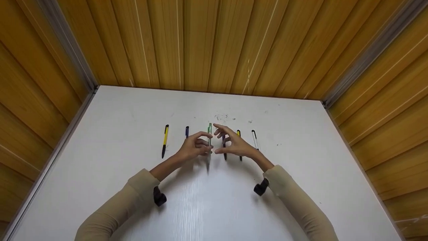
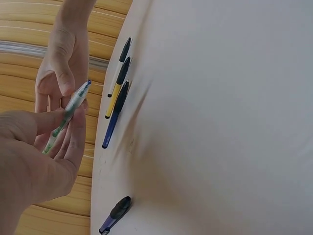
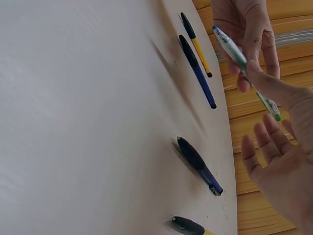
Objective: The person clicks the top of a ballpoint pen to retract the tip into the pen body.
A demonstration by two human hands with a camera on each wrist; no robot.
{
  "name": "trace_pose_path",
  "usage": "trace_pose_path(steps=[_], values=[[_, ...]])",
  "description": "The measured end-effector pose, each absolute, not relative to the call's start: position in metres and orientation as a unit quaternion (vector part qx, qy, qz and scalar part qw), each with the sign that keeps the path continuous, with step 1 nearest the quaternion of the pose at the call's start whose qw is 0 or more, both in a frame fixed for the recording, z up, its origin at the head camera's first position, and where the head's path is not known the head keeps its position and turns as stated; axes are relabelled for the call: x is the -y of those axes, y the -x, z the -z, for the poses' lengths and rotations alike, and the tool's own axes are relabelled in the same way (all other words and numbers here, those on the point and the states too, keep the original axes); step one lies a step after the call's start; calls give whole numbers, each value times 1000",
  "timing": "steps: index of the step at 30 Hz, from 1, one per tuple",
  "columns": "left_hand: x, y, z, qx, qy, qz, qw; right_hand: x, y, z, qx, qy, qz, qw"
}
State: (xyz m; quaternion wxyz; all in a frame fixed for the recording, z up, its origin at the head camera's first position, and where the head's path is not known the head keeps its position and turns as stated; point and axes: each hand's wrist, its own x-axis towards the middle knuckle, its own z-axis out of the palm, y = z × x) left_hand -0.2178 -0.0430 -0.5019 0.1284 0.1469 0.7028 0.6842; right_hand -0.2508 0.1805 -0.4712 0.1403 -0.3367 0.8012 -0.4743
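Observation:
My left hand (image 1: 195, 147) pinches a clear pen with green parts (image 1: 210, 129) between thumb and fingers, raised above the white table. In the left wrist view this pen (image 2: 74, 105) slants, its blue tip uppermost. My right hand (image 1: 235, 144) is just to the right of it, fingers spread and loosely bent, with nothing in its grasp. From the right wrist view, the right thumb (image 3: 269, 85) overlaps the pen (image 3: 234, 51); whether it touches I cannot tell. Under the right hand lie a blue pen (image 1: 225, 156) and a yellow pen (image 1: 238, 133), both partly covered.
On the white table (image 1: 207, 207), a yellow pen (image 1: 165, 140) and a blue pen (image 1: 187, 131) lie left of the hands. A white pen with black ends (image 1: 255, 138) lies at right. Wood-look panels (image 1: 200, 43) wall the back and sides.

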Motion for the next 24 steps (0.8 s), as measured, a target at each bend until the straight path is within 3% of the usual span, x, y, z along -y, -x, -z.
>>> trace_pose_path(steps=[5, 24], values=[[42, 220, 502, -711, -146, -675, 134, -193, 266, 491, -817, 338, 451, 126], [41, 226, 507, -743, -102, -649, 127, -213, 264, 482, -837, 322, 426, 119]])
